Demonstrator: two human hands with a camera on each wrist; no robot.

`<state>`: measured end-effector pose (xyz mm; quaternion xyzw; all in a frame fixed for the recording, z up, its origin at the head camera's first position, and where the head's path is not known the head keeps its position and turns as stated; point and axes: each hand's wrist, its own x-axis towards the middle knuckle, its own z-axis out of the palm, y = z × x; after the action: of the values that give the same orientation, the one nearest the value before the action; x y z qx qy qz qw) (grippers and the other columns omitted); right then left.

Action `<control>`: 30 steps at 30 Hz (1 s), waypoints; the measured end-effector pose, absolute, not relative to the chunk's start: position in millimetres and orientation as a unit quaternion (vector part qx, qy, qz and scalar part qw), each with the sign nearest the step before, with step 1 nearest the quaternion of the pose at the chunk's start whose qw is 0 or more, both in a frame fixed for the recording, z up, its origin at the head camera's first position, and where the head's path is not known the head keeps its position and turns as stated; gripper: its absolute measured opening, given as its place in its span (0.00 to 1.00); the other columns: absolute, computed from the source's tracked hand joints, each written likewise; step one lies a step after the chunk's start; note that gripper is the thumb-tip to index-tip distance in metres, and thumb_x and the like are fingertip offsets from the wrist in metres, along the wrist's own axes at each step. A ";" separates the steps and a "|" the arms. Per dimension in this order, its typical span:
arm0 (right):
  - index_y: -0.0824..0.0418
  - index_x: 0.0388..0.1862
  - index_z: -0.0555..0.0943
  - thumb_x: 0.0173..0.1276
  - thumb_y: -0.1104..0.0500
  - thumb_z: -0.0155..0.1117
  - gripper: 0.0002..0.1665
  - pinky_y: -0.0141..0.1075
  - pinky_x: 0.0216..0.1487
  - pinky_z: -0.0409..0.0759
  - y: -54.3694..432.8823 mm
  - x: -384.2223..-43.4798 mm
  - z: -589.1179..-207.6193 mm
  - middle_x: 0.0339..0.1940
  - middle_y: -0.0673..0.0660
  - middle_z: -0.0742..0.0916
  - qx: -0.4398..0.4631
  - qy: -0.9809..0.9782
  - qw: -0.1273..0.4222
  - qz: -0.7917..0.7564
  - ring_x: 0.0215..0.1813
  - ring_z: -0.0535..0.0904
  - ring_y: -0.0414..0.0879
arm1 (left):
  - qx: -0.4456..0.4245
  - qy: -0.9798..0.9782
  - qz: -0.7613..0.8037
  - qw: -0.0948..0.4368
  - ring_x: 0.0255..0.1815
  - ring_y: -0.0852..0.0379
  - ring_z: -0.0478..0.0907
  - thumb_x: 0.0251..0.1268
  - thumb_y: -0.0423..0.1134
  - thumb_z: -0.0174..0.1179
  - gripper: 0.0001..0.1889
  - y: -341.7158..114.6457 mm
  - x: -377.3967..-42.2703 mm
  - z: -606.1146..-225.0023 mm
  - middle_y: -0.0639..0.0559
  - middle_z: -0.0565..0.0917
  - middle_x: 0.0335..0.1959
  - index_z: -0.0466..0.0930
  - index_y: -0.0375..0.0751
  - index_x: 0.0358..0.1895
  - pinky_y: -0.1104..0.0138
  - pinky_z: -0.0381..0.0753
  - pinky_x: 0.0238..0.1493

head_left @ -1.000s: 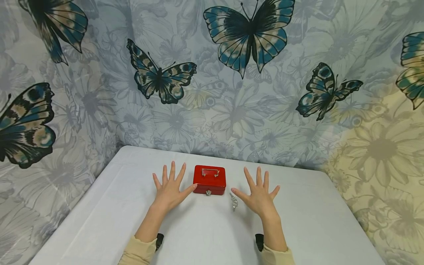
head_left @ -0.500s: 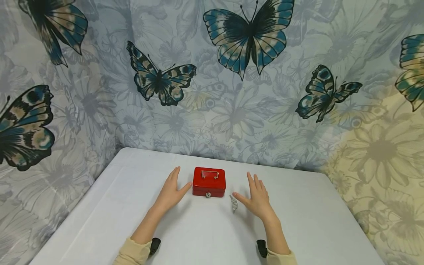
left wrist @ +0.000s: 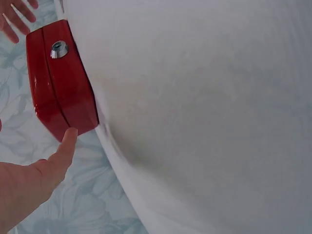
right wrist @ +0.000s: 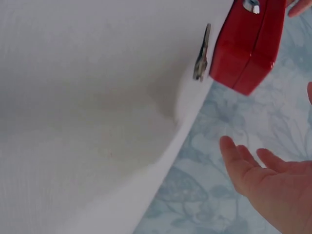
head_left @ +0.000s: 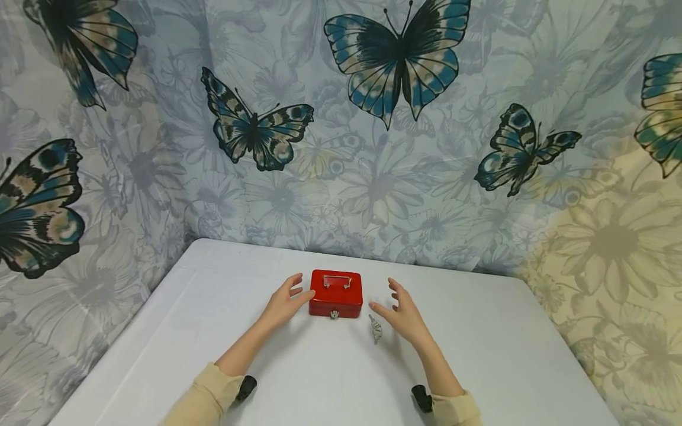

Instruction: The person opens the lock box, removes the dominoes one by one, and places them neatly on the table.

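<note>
A small red cash box [head_left: 335, 294] with a folding metal handle on its lid sits on the white table. Its round silver lock [left wrist: 59, 49] faces the front. To the left of the box, my left hand [head_left: 283, 306] hovers with loosely bent fingers, its thumb overlapping the box's left edge in the head view. On the other side my right hand [head_left: 404, 313] is held in the air, fingers relaxed and thumb toward the box. Keys [head_left: 376, 329] lie on the table between the box and my right hand, near the box's front right corner. Both hands hold nothing.
The white table [head_left: 176, 331] reaches back to a wall covering [head_left: 367, 195] printed with flowers and large butterflies. Dark wrist devices [head_left: 247, 387] show beside both rolled beige sleeves [head_left: 205, 393].
Both hands were spread wide with straight fingers; they have turned inward and their fingers have loosened and bent. The box and the keys stay in place.
</note>
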<state>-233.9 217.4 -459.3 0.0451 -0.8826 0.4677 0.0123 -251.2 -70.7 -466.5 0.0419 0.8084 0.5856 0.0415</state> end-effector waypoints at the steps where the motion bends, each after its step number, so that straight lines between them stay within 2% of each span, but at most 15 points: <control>1: 0.66 0.76 0.55 0.64 0.51 0.70 0.50 0.58 0.68 0.66 215.5 -234.8 -460.0 0.74 0.67 0.63 0.040 -0.878 0.003 0.478 0.71 0.62 0.65 | 0.038 0.805 0.589 0.048 0.68 0.38 0.67 0.69 0.45 0.60 0.35 -69.5 -252.4 -467.8 0.36 0.65 0.70 0.59 0.35 0.73 0.48 0.74 0.61; 10: 0.61 0.75 0.58 0.63 0.53 0.71 0.47 0.60 0.63 0.71 199.1 -240.8 -470.7 0.72 0.65 0.68 -0.001 -0.858 -0.056 0.511 0.69 0.65 0.63 | 0.019 0.783 0.617 0.074 0.66 0.37 0.69 0.68 0.42 0.60 0.32 -64.5 -260.6 -482.2 0.34 0.68 0.68 0.62 0.32 0.71 0.51 0.80 0.55; 23: 0.62 0.75 0.59 0.61 0.53 0.72 0.48 0.60 0.61 0.72 181.8 -249.0 -475.2 0.71 0.66 0.69 -0.016 -0.830 -0.093 0.550 0.68 0.67 0.63 | 0.021 0.778 0.618 0.113 0.70 0.35 0.63 0.63 0.41 0.65 0.41 -58.6 -265.7 -487.1 0.34 0.61 0.73 0.54 0.32 0.75 0.46 0.72 0.62; 30: 0.63 0.74 0.59 0.60 0.53 0.72 0.48 0.60 0.61 0.73 176.8 -252.9 -480.4 0.70 0.65 0.70 -0.015 -0.819 -0.107 0.563 0.67 0.69 0.62 | 0.044 0.789 0.605 0.099 0.67 0.34 0.66 0.62 0.40 0.66 0.41 -56.1 -264.8 -487.9 0.33 0.65 0.70 0.56 0.30 0.73 0.45 0.72 0.62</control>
<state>-252.9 176.8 -480.4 -0.0152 -0.8192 0.5633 -0.1071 -264.8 -56.1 -487.9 0.0436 0.7885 0.6055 0.0987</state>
